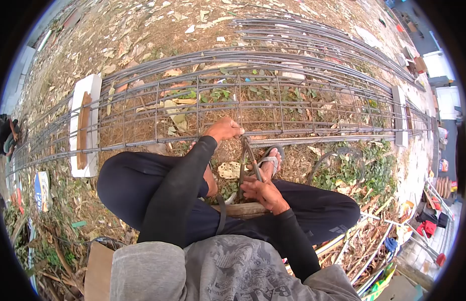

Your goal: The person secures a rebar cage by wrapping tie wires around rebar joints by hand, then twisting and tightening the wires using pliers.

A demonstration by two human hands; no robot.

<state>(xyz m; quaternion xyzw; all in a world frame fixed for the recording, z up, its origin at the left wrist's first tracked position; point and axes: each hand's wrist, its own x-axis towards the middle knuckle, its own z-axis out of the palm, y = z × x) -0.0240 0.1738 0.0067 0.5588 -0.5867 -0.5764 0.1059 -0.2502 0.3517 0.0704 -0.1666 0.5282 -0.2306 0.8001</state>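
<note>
A long steel rebar cage (pixel 178 108) lies across the view in front of my knees. My left hand (pixel 224 130) is closed at its near bar, fingertips pinched beside a bar crossing; what they hold is too small to make out. Below and to the right, my right hand (pixel 266 194) is wrapped round the handles of a pair of pincers (pixel 245 155). The tool points away from me, its jaws at the near bar just right of my left fingertips. Whether the jaws grip wire is not visible.
A white block with a wooden strip (pixel 92 125) supports the cage at left, another block (pixel 401 115) at right. Loose rebars (pixel 313 37) lie beyond. My sandalled foot (pixel 271 163) is near the pincers. Another person (pixel 8 135) is at the far left edge.
</note>
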